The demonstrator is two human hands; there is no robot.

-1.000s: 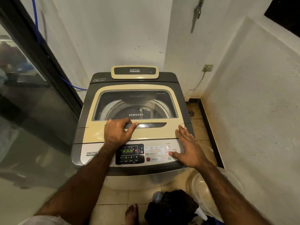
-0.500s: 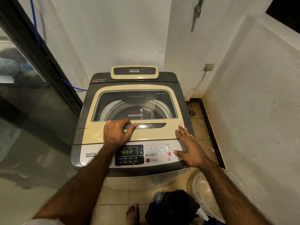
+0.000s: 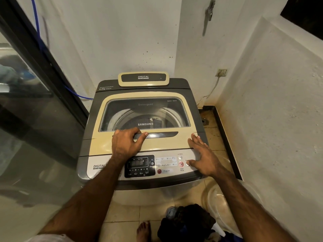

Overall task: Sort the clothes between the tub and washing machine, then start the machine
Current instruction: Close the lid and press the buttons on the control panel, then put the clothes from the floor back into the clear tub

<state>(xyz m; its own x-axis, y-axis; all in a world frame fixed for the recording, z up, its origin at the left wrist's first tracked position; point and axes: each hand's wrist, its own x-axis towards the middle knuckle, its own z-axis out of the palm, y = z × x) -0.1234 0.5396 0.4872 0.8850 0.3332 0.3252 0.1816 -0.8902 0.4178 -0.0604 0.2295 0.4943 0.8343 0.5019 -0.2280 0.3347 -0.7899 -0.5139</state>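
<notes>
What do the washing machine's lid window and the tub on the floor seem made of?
Lid window: probably glass, smooth and tinted; it is printed "Safety Glass" and the drum shows through. Tub: seemingly clear plastic, glossy; floor shows through it.

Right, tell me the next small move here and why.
Probably slide the thumb of the right hand a little left onto the Start/Pause button and press it. The lid is shut, the left hand grips its handle, and the thumb tip sits just right of that button.
</notes>
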